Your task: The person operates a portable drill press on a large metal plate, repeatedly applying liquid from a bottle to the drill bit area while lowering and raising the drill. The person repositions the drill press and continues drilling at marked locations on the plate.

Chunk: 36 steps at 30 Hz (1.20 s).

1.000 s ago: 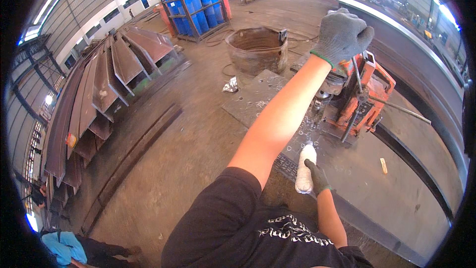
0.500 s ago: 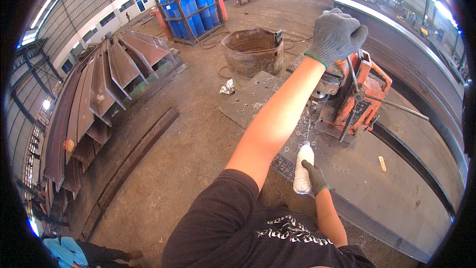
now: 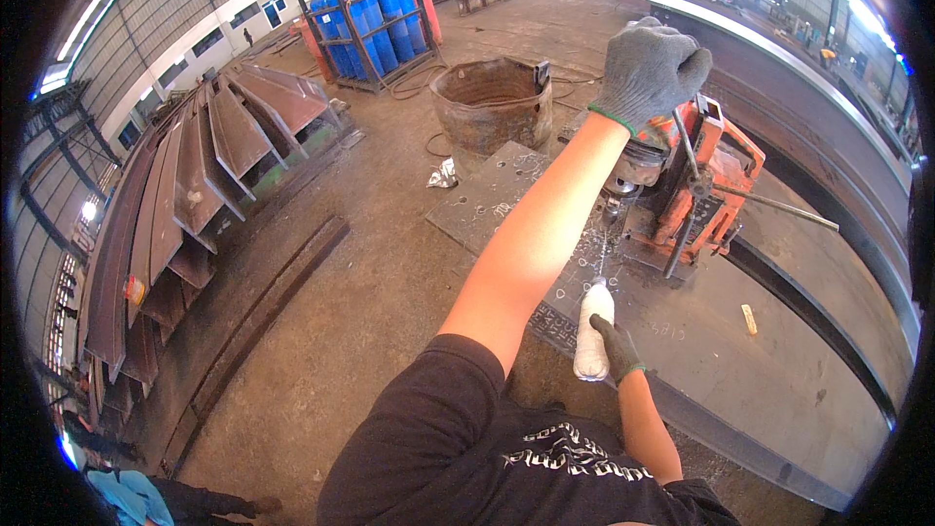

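Observation:
My left arm stretches across to an orange magnetic drill press [image 3: 716,180]. My left hand [image 3: 653,68], in a grey knit glove with a green cuff, is closed at the top of the machine; whatever it grips is hidden. Lower down, my gloved right hand [image 3: 619,346] is wrapped round a plastic bottle [image 3: 592,336] of whitish liquid. The bottle leans with its narrow top pointing away from me, toward the drill's chuck [image 3: 623,185]. Under the drill lies a dark steel plate [image 3: 477,209] with holes and chalk marks.
Thin feed-handle bars [image 3: 779,206] stick out from the drill. A yellowish stick [image 3: 749,319] lies on the steel at right. Beyond the plate stands a rusty round drum [image 3: 492,107]. Steel beams [image 3: 195,175] are stacked at left, caged blue gas cylinders [image 3: 375,24] behind. A person's blue sleeve [image 3: 127,497] shows lower left.
The view has shifted slightly. Both hands keep the same hold, the left at the drill's top and the right on the bottle; little else has moved.

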Motion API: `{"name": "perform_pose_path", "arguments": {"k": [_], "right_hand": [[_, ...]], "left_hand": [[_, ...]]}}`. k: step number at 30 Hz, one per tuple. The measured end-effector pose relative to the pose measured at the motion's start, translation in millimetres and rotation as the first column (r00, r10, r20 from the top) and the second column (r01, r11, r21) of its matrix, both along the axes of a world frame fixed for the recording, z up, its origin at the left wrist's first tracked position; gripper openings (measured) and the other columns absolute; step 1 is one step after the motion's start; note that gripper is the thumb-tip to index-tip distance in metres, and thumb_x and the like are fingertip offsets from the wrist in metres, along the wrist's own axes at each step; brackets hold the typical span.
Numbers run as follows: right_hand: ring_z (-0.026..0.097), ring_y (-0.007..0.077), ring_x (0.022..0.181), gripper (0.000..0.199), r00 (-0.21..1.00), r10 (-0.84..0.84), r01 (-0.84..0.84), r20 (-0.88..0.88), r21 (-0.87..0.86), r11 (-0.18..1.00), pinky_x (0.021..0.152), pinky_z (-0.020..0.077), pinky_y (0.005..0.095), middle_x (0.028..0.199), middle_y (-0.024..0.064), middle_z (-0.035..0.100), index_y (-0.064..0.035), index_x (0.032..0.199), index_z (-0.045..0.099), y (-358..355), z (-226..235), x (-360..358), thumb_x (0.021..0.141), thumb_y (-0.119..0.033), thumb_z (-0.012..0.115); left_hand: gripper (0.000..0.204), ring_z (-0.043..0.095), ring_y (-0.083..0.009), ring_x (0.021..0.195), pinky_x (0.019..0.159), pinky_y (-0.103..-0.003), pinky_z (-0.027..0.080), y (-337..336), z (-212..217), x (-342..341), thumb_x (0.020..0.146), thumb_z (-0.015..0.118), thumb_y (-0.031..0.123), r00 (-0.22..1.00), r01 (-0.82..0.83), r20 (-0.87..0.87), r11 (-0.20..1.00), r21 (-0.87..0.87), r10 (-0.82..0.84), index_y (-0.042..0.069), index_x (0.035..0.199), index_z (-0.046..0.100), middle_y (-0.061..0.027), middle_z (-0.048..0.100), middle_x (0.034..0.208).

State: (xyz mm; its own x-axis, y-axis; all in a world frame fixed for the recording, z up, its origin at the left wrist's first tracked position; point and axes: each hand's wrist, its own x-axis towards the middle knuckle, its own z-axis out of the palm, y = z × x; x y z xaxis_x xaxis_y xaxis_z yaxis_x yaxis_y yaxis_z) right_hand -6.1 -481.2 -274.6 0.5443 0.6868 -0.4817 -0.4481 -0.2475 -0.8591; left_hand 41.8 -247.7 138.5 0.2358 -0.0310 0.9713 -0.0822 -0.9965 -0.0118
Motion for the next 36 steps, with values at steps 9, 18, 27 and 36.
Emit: {"name": "perform_pose_path", "arguments": {"k": [9,18,27,36], "right_hand": [[0.071,0.0237,0.099,0.065,1.0,0.014,-0.014,-0.01,-0.013,1.0,0.086,0.0582,0.0388,0.121,0.0153,0.072,0.006,0.136,0.063,0.5,1.1,-1.0,0.092,-0.038,0.078],[0.073,0.0253,0.088,0.065,1.0,0.015,-0.016,0.026,0.035,0.999,0.076,0.0601,0.039,0.113,0.0155,0.072,0.0081,0.137,0.059,1.2,2.3,-2.4,0.093,-0.037,0.077],[0.074,0.0258,0.084,0.06,0.999,0.003,-0.002,0.046,-0.02,1.0,0.073,0.0604,0.0392,0.108,0.0151,0.074,0.0073,0.13,0.064,-0.3,2.1,-2.6,0.092,-0.037,0.077],[0.073,0.0258,0.083,0.057,1.0,0.004,-0.003,0.029,-0.027,1.0,0.071,0.0607,0.0397,0.106,0.0147,0.073,0.0072,0.13,0.064,-0.8,5.0,-5.6,0.093,-0.035,0.077]], "left_hand": [[0.031,0.07,-0.035,0.077,0.071,-0.048,0.057,1.4,-1.4,-1.8,0.093,0.063,0.039,1.0,-0.004,-0.008,1.0,-0.02,0.003,0.017,0.08,0.08,-0.0086,0.075,0.078],[0.031,0.072,-0.0347,0.078,0.073,-0.047,0.058,3.3,-1.7,-1.6,0.093,0.063,0.04,1.0,0.001,-0.004,1.0,-0.021,-0.001,0.017,0.082,0.081,-0.0084,0.076,0.081],[0.027,0.069,-0.0317,0.07,0.066,-0.047,0.055,0.8,-3.1,0.3,0.087,0.07,0.03,0.993,0.048,0.104,0.999,-0.01,-0.047,0.013,0.066,0.071,-0.008,0.07,0.068],[0.03,0.074,-0.0338,0.082,0.076,-0.045,0.059,4.4,-2.4,-4.0,0.096,0.063,0.042,1.0,0.013,-0.007,0.999,-0.038,-0.013,0.02,0.091,0.083,-0.0067,0.079,0.088]]}}
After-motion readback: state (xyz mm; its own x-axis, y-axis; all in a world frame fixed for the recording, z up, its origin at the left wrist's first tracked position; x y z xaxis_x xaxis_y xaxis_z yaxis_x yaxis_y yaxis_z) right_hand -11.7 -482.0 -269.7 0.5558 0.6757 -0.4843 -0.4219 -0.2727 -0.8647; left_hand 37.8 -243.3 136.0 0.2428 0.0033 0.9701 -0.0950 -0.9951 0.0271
